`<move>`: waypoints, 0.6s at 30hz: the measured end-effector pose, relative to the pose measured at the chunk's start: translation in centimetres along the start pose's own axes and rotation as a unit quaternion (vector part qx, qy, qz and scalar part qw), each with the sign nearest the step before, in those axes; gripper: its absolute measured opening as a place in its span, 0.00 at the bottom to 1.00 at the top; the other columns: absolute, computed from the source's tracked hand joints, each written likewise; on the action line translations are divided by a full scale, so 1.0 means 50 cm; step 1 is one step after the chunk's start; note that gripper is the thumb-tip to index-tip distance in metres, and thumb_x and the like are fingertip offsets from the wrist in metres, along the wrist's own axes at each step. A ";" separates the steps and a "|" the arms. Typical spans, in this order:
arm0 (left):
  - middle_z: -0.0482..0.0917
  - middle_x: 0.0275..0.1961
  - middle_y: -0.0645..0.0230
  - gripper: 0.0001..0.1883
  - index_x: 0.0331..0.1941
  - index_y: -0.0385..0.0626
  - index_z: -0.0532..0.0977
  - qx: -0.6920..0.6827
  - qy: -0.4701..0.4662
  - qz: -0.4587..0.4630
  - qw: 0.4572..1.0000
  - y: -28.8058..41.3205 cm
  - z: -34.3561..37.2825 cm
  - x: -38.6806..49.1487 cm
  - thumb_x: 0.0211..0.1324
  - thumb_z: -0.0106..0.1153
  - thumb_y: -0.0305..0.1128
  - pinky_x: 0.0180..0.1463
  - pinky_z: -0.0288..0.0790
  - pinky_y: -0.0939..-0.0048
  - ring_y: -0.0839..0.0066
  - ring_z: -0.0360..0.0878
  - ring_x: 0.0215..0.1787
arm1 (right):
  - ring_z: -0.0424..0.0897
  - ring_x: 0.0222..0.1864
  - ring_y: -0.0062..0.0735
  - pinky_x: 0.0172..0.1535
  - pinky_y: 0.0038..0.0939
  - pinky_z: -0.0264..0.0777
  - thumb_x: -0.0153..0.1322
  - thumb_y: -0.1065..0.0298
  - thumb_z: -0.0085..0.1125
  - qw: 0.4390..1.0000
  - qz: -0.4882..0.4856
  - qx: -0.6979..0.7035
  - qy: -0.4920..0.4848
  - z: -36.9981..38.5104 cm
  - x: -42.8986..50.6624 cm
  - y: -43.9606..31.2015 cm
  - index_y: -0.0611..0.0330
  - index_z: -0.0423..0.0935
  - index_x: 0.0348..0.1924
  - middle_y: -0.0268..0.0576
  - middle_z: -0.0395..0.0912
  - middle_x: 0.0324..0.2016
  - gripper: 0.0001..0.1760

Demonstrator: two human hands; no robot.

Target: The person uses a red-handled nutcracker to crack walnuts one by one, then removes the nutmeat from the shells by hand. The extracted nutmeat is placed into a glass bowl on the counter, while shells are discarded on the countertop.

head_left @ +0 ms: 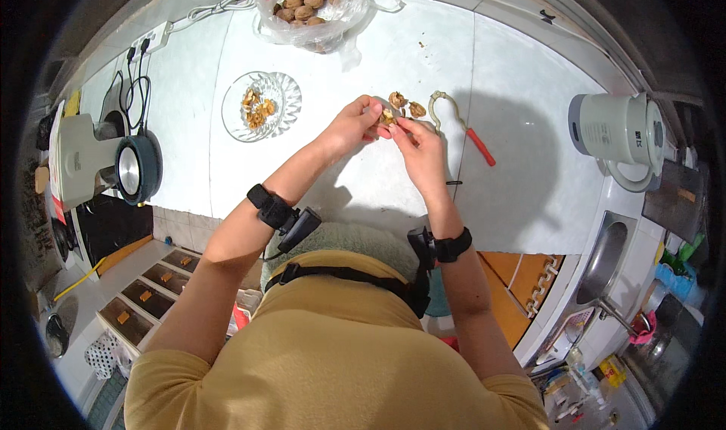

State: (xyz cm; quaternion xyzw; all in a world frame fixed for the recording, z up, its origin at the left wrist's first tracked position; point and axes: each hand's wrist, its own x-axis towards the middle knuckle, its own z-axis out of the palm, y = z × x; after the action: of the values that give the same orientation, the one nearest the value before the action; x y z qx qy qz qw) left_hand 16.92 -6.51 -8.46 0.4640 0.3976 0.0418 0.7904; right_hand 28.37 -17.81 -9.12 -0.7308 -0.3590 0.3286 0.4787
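Over the white tabletop, my left hand [353, 125] and my right hand [421, 149] meet at a cracked walnut piece [387, 117]. The fingertips of both hands grip it, with pale kernel showing in its brown shell. Just beyond the fingers lie broken walnut shells [417, 109]. A nutcracker [481, 146] with a red handle rests to the right of them, its curved metal part turned away from me. Left of my hands stands a clear glass bowl [231, 98] containing walnut kernels [260, 114]. My fingers hide part of the piece they hold.
At the far edge, a plastic bag [343, 16] holds several whole walnuts [302, 12]. An electric kettle [615, 126] stands at right, above the sink [604, 254] in the picture. A kitchen appliance [85, 157] is at left, near a power strip [152, 39] with black cords.
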 end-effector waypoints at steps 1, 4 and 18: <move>0.76 0.36 0.73 0.12 0.44 0.47 0.68 0.002 -0.013 0.019 1.000 -0.001 0.001 0.000 0.67 0.39 0.40 0.43 0.66 0.79 0.85 0.72 0.36 | 0.72 0.25 0.18 0.29 0.19 0.67 0.66 0.67 0.59 0.999 -0.030 -0.017 0.013 0.001 -0.001 0.000 0.69 0.76 0.42 0.38 0.77 0.30 0.15; 0.75 0.35 0.75 0.12 0.44 0.47 0.69 0.014 -0.032 0.051 0.998 -0.004 0.003 -0.002 0.67 0.40 0.40 0.43 0.66 0.79 0.85 0.71 0.36 | 0.70 0.22 0.17 0.27 0.18 0.65 0.69 0.66 0.55 0.997 -0.006 0.077 0.031 0.009 0.001 0.000 0.69 0.75 0.43 0.36 0.75 0.26 0.15; 0.71 0.25 0.71 0.23 0.36 0.39 0.69 0.186 0.039 0.053 0.980 0.003 0.042 0.006 0.65 0.39 0.51 0.32 0.64 0.78 0.82 0.65 0.25 | 0.64 0.19 0.15 0.23 0.20 0.60 0.72 0.66 0.46 0.996 -0.077 0.006 0.036 0.015 0.018 0.001 0.65 0.75 0.39 0.32 0.69 0.18 0.12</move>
State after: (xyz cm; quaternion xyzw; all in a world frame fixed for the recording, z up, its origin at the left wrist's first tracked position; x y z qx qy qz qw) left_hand 18.59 -7.77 -8.00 0.6216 0.4034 0.0273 0.6709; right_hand 28.23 -16.70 -9.54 -0.7092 -0.3949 0.2668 0.5195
